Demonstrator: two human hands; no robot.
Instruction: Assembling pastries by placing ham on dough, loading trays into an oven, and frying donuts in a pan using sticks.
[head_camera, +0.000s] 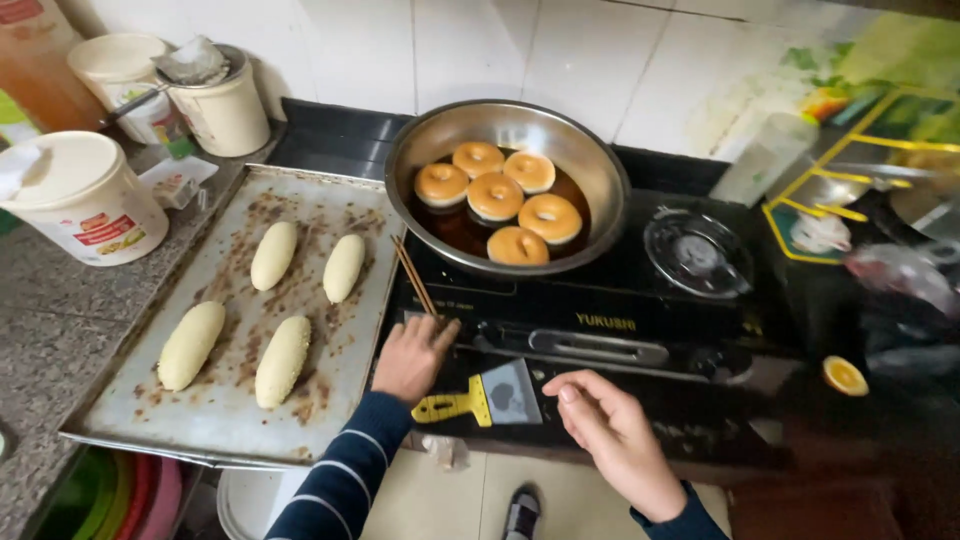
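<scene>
Thin wooden chopsticks lay w/ tips on the black gas stove, butt ends under the left hand, curled loosely over them. Yellow-handled metal scraper lay just beside. Right hand hovered half-open, holding nothing. Beyond: steel pan w/ ring doughnuts in oil; steel tray to the left.

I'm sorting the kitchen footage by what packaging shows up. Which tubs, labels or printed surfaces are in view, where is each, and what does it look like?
Large white tub: far left on the counter, round, lidded, with a red and green label.
Two white buckets: back left by the tiled wall, round, labels mostly hidden.
Printed sheet: far right, green and yellow, blurred.
Stove front: black, with small yellow lettering, above the yellow-handled scraper.
</scene>
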